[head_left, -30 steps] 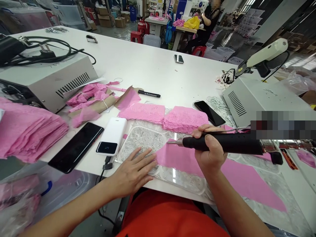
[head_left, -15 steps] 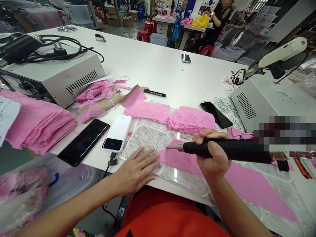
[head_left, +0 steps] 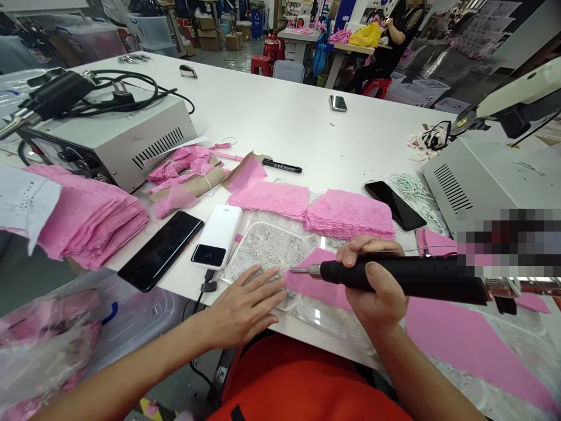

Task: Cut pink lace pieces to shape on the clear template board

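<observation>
My left hand (head_left: 245,307) lies flat with fingers spread on a clear plastic-covered pad, its fingertips at the left tip of a smooth pink fabric piece (head_left: 315,289). My right hand (head_left: 377,286) is wrapped round a thick black handheld tool (head_left: 412,278). The tool's thin metal tip points left and is over the fabric near its left end; whether it touches is unclear. Just beyond are a lace piece (head_left: 272,197) and a thicker stack of pink lace (head_left: 350,215). Another pink fabric piece (head_left: 473,345) extends to the right, partly below my right forearm.
A white power bank (head_left: 223,228) and a black phone (head_left: 162,251) lie left. Grey machine boxes stand at left (head_left: 114,137) and right (head_left: 482,181). A second phone (head_left: 394,204) and a marker (head_left: 283,166) lie beyond the lace. A person sits in the background.
The view has shifted slightly, moving the table items to the right. The tool tip is a little further left and lower over the fabric. My left hand stays flat.
</observation>
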Tool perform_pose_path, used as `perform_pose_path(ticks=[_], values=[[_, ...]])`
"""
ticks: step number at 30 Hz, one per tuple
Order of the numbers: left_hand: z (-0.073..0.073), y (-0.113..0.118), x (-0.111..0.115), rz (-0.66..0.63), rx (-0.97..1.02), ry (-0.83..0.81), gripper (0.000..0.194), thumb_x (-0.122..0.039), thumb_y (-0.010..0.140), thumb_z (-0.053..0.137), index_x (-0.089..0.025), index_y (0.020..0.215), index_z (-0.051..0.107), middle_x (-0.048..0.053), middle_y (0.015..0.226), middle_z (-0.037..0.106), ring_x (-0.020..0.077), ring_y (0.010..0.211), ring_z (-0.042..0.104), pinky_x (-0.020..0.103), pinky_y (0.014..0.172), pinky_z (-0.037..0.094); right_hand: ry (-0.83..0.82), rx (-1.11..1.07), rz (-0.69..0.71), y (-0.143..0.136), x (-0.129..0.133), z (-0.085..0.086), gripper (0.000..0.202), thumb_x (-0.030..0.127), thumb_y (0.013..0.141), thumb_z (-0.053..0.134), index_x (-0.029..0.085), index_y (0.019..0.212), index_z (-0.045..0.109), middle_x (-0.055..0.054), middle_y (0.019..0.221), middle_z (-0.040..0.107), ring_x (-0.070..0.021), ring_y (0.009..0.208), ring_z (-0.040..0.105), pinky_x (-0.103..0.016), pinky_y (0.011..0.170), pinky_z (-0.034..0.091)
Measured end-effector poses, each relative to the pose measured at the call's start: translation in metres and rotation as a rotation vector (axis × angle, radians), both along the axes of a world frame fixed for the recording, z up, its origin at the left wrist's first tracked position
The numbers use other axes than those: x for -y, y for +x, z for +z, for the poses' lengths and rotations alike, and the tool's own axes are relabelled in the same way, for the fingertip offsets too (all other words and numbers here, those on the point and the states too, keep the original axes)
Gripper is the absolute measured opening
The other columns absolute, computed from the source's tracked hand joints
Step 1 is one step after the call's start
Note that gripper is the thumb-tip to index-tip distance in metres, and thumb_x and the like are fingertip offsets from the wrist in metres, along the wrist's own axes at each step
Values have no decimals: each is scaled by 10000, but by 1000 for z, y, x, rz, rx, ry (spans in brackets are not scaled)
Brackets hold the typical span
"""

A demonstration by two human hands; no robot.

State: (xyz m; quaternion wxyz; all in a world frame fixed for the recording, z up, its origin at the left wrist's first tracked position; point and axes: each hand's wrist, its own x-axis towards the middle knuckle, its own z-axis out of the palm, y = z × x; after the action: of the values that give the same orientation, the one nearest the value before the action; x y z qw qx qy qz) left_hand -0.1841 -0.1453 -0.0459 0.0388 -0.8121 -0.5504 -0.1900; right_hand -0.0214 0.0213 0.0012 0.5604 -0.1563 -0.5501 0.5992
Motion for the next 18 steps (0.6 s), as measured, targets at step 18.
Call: perform_pose_path(ticks=[18], values=[[1, 1, -2, 4, 2, 36, 350, -263, 963, 471, -130, 1281, 531, 105, 1318, 593, 253, 1365, 397, 454, 1136, 314, 27, -32, 89, -3, 5, -4, 95, 239, 776, 598, 223, 870, 608, -2, 826, 580, -107, 593, 546, -321, 597, 486]])
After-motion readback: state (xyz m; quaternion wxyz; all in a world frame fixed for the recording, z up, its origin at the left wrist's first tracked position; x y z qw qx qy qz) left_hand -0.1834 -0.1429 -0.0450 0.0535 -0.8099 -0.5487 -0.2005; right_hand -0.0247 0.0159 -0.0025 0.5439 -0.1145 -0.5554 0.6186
